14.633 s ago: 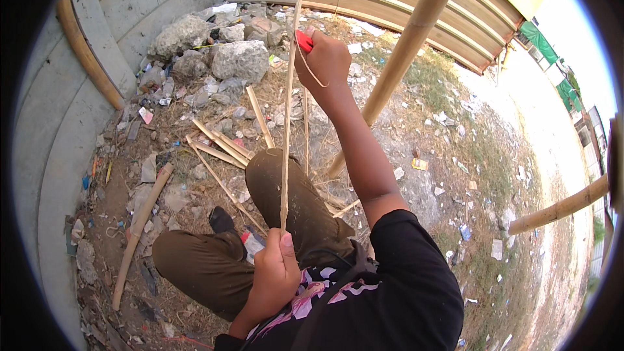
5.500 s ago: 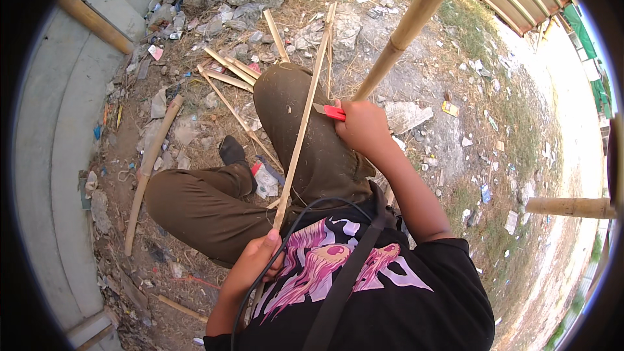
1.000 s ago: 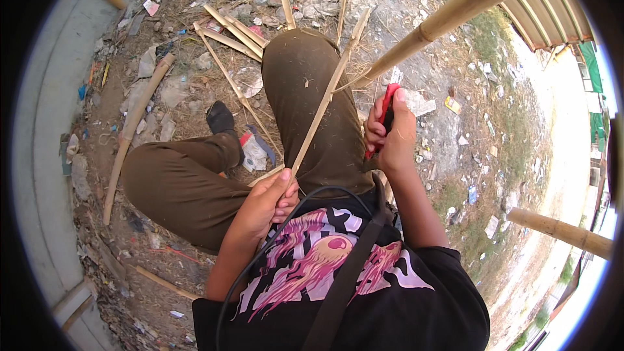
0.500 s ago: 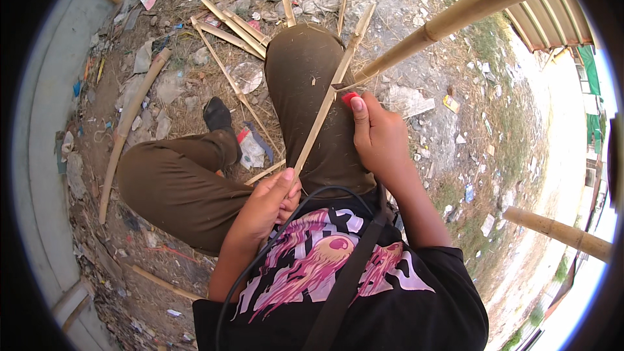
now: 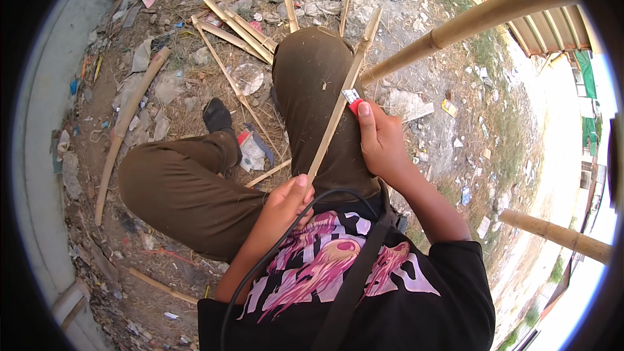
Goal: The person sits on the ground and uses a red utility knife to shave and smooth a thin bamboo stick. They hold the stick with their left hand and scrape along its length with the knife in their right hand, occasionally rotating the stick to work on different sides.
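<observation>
My left hand (image 5: 284,203), close to my shirt, is closed round the lower end of a split bamboo strip (image 5: 330,129). The strip slants up and away to the right across my raised thigh, its far end beyond the knee. My right hand (image 5: 382,136) is closed on a small red-handled knife (image 5: 355,103), thumb along the handle. Its short pale blade meets the right edge of the strip, about midway along; most of the handle is hidden in my fingers.
Several split bamboo pieces (image 5: 240,29) lie past my knees. A thick bamboo pole (image 5: 468,23) slants in at upper right, another (image 5: 552,233) at right. A curved stick (image 5: 130,127) lies near the pale wall (image 5: 42,130). Litter and stones cover the ground.
The knife has turned, so its blade now shows clearly against the strip, and a thin sliver beside it is no longer seen. Both hands and the strip sit slightly further right in view.
</observation>
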### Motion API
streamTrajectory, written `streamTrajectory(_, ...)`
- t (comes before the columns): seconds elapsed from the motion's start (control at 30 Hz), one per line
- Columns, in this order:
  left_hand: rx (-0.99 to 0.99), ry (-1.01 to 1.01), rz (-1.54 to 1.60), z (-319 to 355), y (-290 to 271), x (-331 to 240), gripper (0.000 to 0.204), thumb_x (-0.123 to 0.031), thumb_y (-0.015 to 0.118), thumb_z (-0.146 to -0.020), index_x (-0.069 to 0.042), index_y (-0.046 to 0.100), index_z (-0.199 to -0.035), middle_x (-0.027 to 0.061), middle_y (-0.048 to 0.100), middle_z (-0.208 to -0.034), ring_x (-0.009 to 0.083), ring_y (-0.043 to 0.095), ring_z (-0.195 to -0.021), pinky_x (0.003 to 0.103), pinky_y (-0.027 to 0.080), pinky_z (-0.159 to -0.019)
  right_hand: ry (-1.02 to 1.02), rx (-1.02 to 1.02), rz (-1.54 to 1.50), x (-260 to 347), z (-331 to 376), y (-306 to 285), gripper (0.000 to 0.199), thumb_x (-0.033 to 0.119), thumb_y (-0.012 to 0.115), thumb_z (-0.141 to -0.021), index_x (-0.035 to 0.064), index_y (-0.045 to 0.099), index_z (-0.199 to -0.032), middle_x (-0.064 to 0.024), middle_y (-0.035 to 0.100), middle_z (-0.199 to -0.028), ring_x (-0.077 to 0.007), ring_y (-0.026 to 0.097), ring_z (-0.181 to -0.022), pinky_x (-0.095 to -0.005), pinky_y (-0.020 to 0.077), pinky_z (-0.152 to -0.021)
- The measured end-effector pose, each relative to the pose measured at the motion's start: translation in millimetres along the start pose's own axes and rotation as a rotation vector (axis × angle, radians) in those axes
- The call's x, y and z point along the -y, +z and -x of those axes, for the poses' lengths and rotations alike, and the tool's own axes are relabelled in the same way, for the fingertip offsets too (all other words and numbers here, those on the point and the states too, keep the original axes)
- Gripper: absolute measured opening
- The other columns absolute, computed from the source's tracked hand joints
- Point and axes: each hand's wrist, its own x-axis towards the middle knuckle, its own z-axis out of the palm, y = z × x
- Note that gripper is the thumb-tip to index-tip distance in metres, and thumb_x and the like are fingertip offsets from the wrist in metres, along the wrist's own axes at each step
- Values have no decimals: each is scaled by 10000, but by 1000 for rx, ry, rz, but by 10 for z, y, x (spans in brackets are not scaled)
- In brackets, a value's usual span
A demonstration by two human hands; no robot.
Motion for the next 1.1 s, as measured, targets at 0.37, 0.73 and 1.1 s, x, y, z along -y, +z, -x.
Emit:
streamTrajectory(0.37,56,7,-35,12,-126,17,409,-451,433,-1110,-114,487,-886,-71,353,-689,25,322,-579,200,292,-527,5,-53,55,58,22,-67,394,353,472,-1095,54,630,-893,-180,523,-567,-396,540,-506,-443,424,-513)
streamTrajectory(0.73,42,-14,7,-17,-21,-15,379,-378,416,-1125,-96,446,-874,-62,322,-636,34,295,-496,213,225,-434,-56,95,95,-4,-8,-128,406,368,492,-1078,58,645,-864,-178,544,-558,-374,567,-510,-440,426,-501)
streamTrajectory(1.1,118,48,-108,144,-20,-318,215,-214,363,-1059,-63,505,-1003,-33,394,-719,52,347,-615,222,317,-567,289,249,-712,163,190,-305,392,372,567,-1039,-11,648,-1022,45,443,-656,-38,383,-522,-215,322,-480)
